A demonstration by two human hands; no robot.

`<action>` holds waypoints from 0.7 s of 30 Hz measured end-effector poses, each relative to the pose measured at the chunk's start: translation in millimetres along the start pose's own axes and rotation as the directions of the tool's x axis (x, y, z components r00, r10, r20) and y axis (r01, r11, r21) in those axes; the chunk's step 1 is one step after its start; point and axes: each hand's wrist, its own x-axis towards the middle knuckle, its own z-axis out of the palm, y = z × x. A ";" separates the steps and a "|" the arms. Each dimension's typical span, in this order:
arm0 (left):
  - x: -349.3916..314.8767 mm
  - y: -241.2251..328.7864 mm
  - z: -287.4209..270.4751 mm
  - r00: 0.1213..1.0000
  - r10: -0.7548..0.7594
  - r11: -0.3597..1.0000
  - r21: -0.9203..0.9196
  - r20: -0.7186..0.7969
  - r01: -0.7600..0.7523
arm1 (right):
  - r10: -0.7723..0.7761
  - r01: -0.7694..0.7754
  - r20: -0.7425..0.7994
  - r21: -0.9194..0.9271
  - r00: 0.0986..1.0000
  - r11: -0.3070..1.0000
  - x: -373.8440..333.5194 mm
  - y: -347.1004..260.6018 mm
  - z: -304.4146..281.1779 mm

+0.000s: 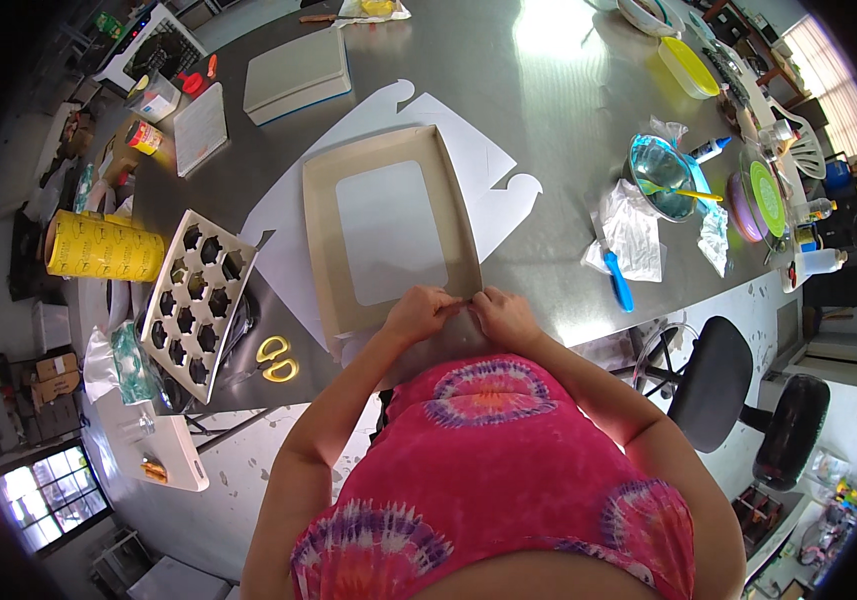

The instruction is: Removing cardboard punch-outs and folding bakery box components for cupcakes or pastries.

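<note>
A shallow cardboard box [323,255], brown inside with a large rounded window, lies in front of me at a slight tilt. White shows through the window. Under it and beyond are flat white card cut-outs [493,205] with curved tabs. My left hand [421,315] and my right hand [506,318] meet at the box's near right corner. Fingers of both are pinched together on the cardboard there, thumbs close to each other. My own fingers hide the exact fold or flap between them.
Left: a tray with star-shaped holes [188,310], yellow-handled scissors [276,360] and a yellow roll [106,247]. Farther off is a grey flat box [296,75]. Right: a bowl with blue residue [660,175], a blue-handled spatula [618,282] and a black chair [710,385].
</note>
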 end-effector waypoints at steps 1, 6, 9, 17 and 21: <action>0.0 0.8 -0.1 1.000 0.004 1.000 0.000 0.004 -0.004 | 0.005 -0.005 -0.002 -0.002 1.000 1.000 0.3 1.5 1.8; -6.4 1.5 -0.3 0.999 0.029 0.999 0.042 -0.032 -0.028 | 0.035 -0.030 -0.044 0.108 0.998 0.994 1.4 -3.1 -4.4; -12.0 2.6 1.0 0.987 0.121 0.991 0.075 -0.110 -0.113 | 0.059 -0.038 -0.103 0.195 0.993 0.980 -7.0 5.4 -1.4; -69.8 22.4 -62.8 0.736 -0.090 0.951 0.160 -0.671 0.263 | 0.052 0.007 -0.189 0.296 0.981 0.955 2.4 -19.3 -28.1; -121.5 0.3 -90.1 0.729 -0.303 0.850 0.171 -0.614 0.497 | -0.376 0.405 -0.156 0.260 0.913 0.876 48.7 -60.3 -20.0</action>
